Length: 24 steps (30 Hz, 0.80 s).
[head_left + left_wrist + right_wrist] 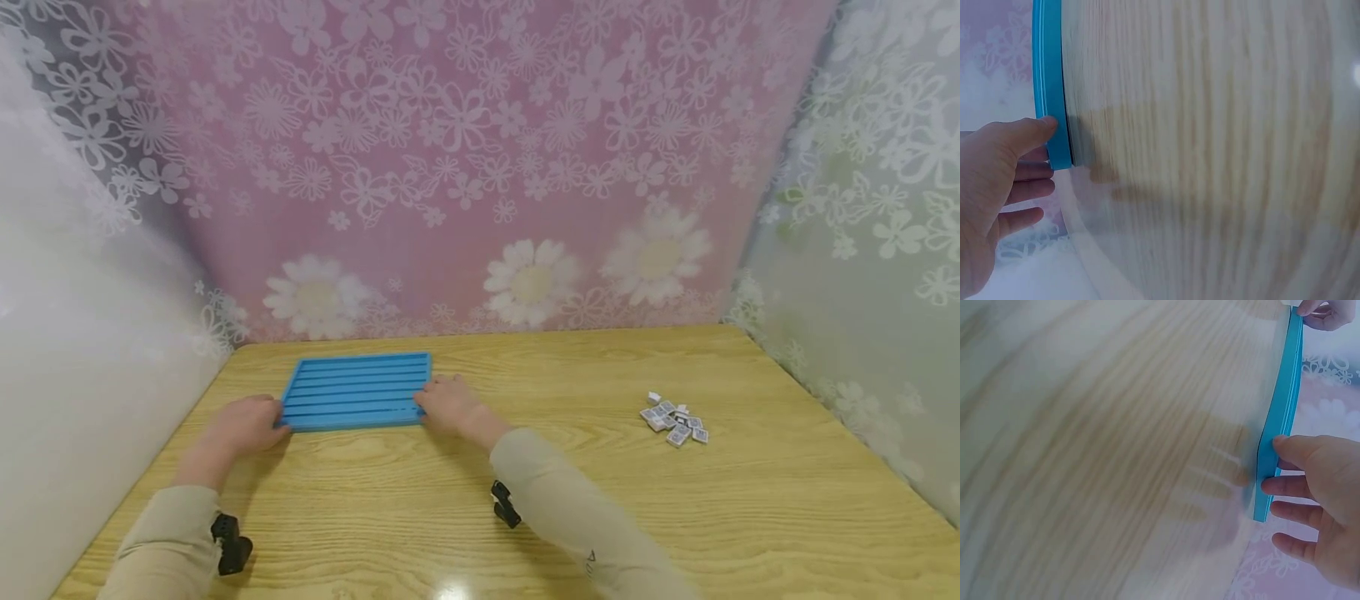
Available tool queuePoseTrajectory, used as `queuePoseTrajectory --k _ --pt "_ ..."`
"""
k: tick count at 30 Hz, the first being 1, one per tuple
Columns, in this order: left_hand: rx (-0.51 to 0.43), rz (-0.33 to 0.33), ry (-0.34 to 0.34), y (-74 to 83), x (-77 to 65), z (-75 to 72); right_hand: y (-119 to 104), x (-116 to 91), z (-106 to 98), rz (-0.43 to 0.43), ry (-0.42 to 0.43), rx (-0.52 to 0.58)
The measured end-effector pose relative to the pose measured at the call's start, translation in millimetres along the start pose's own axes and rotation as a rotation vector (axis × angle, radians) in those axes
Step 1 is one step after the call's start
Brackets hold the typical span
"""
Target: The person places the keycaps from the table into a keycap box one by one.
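A blue ridged tray (pixel 358 392) with several parallel grooves lies on the wooden table, left of the middle. My left hand (pixel 243 425) grips its near left corner. In the left wrist view, the thumb (pixel 1047 123) presses the tray's front wall (pixel 1054 75) while the other fingers reach round the end. The near right corner is held by my right hand (pixel 453 406). Its thumb (pixel 1282 445) lies on the front wall (pixel 1282 403), with the index finger at the side and the lower fingers spread below, as the right wrist view shows.
A loose pile of small white tiles (pixel 675 421) with dark markings lies on the right of the table (pixel 525 483). Behind the table hangs a pink flowered backdrop (pixel 465 167). Pale sheets stand at the left (pixel 97 292) and right (pixel 862 292).
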<state>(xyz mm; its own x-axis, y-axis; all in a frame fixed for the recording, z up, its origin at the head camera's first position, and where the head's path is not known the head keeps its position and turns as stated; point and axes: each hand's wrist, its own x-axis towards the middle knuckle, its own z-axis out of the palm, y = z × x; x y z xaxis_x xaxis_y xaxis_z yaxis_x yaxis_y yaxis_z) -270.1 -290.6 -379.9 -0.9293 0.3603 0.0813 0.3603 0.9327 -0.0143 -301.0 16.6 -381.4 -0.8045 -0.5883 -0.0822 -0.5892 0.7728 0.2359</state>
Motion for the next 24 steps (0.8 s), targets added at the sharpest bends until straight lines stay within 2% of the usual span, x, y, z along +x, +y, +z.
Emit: queuePoseTrajectory --k 11,18,24 --pt "0.038 0.089 -0.020 26.0 18.2 3.5 32 -25 6 -0.013 0.005 -0.022" --pt "0.093 0.198 0.024 42.5 28.2 4.4 52 -42 16 -0.027 0.080 -0.001" --pt "0.116 0.247 0.005 59.0 30.4 3.2 64 -57 22 -0.034 0.111 0.020"
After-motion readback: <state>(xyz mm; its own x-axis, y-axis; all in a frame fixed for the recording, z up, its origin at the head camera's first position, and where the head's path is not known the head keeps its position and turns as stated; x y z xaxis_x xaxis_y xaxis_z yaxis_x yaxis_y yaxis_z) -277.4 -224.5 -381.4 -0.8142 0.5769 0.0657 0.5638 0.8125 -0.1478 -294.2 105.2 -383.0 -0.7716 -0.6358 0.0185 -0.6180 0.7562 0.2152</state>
